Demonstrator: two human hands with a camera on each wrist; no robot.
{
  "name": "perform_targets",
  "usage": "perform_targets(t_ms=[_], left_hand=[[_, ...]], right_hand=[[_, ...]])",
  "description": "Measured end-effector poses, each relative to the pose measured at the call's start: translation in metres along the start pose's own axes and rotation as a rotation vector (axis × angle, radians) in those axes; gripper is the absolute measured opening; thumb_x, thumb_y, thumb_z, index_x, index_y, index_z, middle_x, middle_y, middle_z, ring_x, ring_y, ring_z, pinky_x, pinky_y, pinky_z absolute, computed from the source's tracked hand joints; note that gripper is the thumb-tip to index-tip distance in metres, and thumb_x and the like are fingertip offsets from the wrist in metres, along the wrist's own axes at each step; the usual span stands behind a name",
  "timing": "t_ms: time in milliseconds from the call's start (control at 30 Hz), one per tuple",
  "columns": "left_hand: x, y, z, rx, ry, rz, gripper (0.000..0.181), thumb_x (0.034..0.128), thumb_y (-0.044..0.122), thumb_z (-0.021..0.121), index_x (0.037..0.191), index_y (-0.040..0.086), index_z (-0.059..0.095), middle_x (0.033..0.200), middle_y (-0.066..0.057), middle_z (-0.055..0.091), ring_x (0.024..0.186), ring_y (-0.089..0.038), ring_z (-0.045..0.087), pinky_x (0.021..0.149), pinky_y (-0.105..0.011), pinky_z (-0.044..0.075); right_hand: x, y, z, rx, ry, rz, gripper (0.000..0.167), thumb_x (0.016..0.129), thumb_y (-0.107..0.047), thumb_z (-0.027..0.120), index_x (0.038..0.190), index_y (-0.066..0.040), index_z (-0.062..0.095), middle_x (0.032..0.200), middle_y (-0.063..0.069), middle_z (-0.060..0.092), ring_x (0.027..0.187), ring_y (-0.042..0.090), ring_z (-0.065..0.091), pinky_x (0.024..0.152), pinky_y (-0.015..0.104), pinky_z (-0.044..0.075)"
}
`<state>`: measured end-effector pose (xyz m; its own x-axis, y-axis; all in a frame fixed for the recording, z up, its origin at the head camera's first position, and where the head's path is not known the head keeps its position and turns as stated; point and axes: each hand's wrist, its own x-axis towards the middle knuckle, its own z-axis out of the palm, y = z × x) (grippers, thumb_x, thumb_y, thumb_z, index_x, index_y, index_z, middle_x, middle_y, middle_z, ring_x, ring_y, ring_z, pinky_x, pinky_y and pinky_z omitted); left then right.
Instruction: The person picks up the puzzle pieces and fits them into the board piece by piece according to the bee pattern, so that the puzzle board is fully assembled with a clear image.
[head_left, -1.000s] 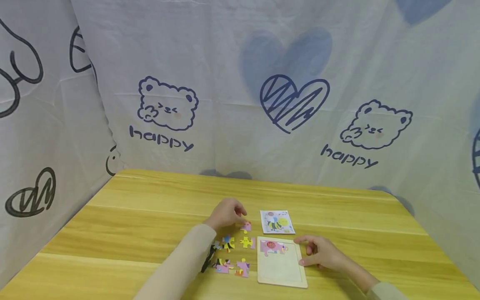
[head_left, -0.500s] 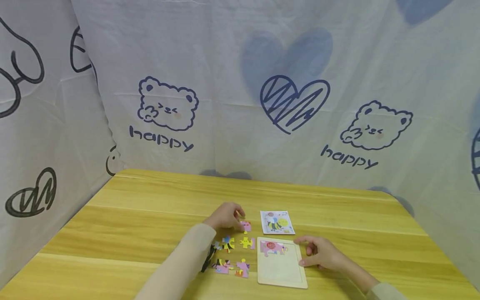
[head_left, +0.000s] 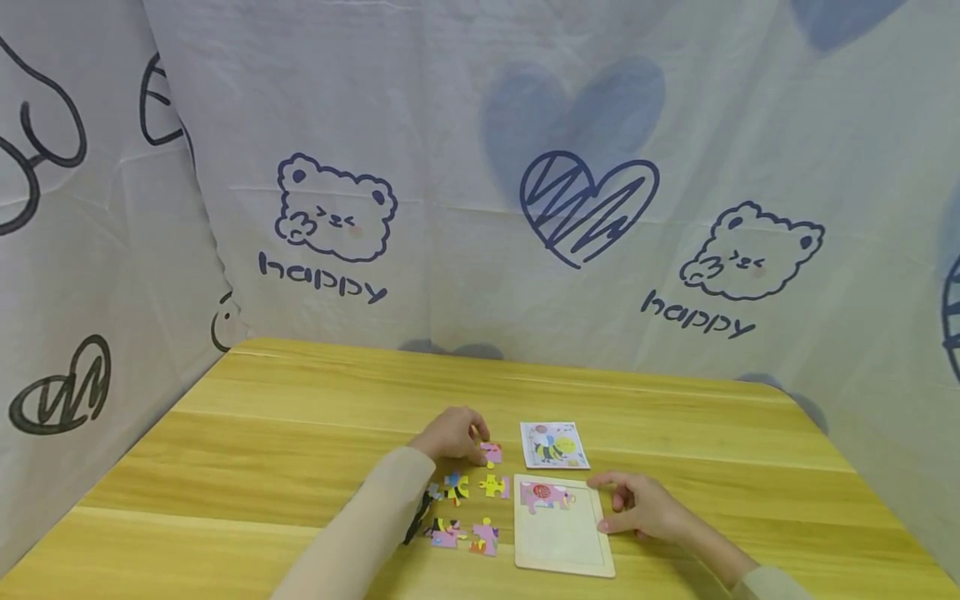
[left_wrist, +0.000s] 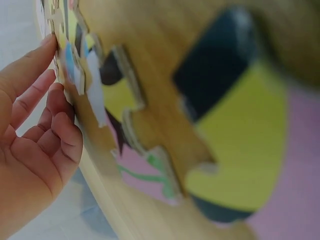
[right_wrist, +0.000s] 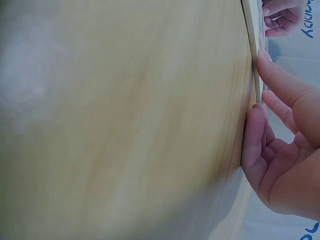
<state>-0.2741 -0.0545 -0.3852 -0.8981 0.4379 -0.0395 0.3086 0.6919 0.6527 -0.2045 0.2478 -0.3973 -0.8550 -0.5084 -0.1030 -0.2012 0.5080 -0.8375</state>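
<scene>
Left hand (head_left: 448, 433) touches a pink jigsaw piece (head_left: 491, 452) left of the pale wooden tray (head_left: 558, 537); from here I can't tell whether it pinches. My right hand (head_left: 651, 508), forefinger and thumb spread, touches the tray's right edge. One knobbed pink section (head_left: 542, 495) sits at the far left; several thick-edged loose pieces (head_left: 455, 487) await placing.

Left hand (head_left: 453, 433) partly covers the pink puzzle piece (head_left: 492, 452). In the left wrist view, the yellow-and-black puzzle piece (left_wrist: 245, 150) is blurred and cropped at right. Bee card (head_left: 556, 445): fine markings illegible.
</scene>
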Motion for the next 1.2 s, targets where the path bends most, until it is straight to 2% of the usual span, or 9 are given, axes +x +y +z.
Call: perform_targets(t_ms=[400, 600, 700, 867, 1000, 1200], left_hand=[[-0.0001, 0.0019, 0.0006, 0.022, 0.008, 0.001, 0.019, 0.0663, 0.006, 0.078, 0.08, 0.004, 0.064, 0.068, -0.001, 0.052, 0.062, -0.013, 0.046, 0.06, -0.027, 0.041], [-0.0004, 0.0021, 0.0015, 0.038, 0.028, -0.007, 0.028, 0.0647, 0.008, 0.079, 0.076, 0.004, 0.054, 0.07, -0.001, 0.05, 0.065, -0.015, 0.044, 0.06, -0.027, 0.04], [-0.001, 0.0037, 0.0015, 0.025, 0.035, -0.015, 0.03, 0.065, 0.007, 0.078, 0.075, 0.006, 0.05, 0.069, -0.001, 0.046, 0.064, -0.015, 0.042, 0.058, -0.026, 0.037], [-0.0008, 0.0046, 0.0001, 0.005, 0.053, 0.007, 0.027, 0.0649, 0.005, 0.078, 0.073, 0.005, 0.052, 0.068, -0.001, 0.047, 0.063, -0.014, 0.043, 0.056, -0.025, 0.038], [0.001, 0.0025, -0.0005, -0.041, 0.055, 0.019, 0.022, 0.0667, 0.002, 0.076, 0.074, 0.003, 0.055, 0.067, -0.002, 0.05, 0.059, -0.013, 0.045, 0.053, -0.023, 0.04], [0.0017, 0.0019, -0.0006, -0.196, 0.06, 0.015, 0.008, 0.0747, -0.004, 0.067, 0.074, -0.002, 0.059, 0.062, -0.004, 0.053, 0.052, -0.012, 0.049, 0.048, -0.022, 0.043]], right_hand=[[0.0001, -0.0005, 0.0002, 0.009, -0.003, 0.0, 0.055, 0.073, -0.017, 0.074, 0.118, 0.006, 0.051, 0.071, 0.004, 0.044, 0.049, 0.005, 0.035, 0.039, 0.016, 0.033], [0.0003, -0.0015, 0.0003, 0.012, -0.001, 0.012, 0.056, 0.073, -0.018, 0.074, 0.117, 0.006, 0.051, 0.071, 0.004, 0.044, 0.05, 0.006, 0.036, 0.04, 0.017, 0.033], [0.0006, -0.001, 0.0001, 0.012, 0.0, 0.014, 0.056, 0.072, -0.018, 0.074, 0.118, 0.006, 0.05, 0.072, 0.004, 0.045, 0.05, 0.006, 0.036, 0.04, 0.017, 0.033], [0.0008, -0.0016, -0.0005, 0.004, -0.002, 0.012, 0.056, 0.073, -0.018, 0.074, 0.117, 0.005, 0.051, 0.072, 0.004, 0.045, 0.05, 0.006, 0.036, 0.039, 0.017, 0.033], [0.0003, -0.0024, -0.0009, 0.007, -0.006, 0.01, 0.055, 0.073, -0.018, 0.074, 0.117, 0.006, 0.05, 0.072, 0.004, 0.045, 0.05, 0.006, 0.036, 0.039, 0.017, 0.033], [0.0, -0.0033, -0.0012, 0.013, -0.007, -0.005, 0.055, 0.073, -0.016, 0.074, 0.117, 0.007, 0.05, 0.071, 0.003, 0.045, 0.05, 0.005, 0.036, 0.039, 0.016, 0.033]])
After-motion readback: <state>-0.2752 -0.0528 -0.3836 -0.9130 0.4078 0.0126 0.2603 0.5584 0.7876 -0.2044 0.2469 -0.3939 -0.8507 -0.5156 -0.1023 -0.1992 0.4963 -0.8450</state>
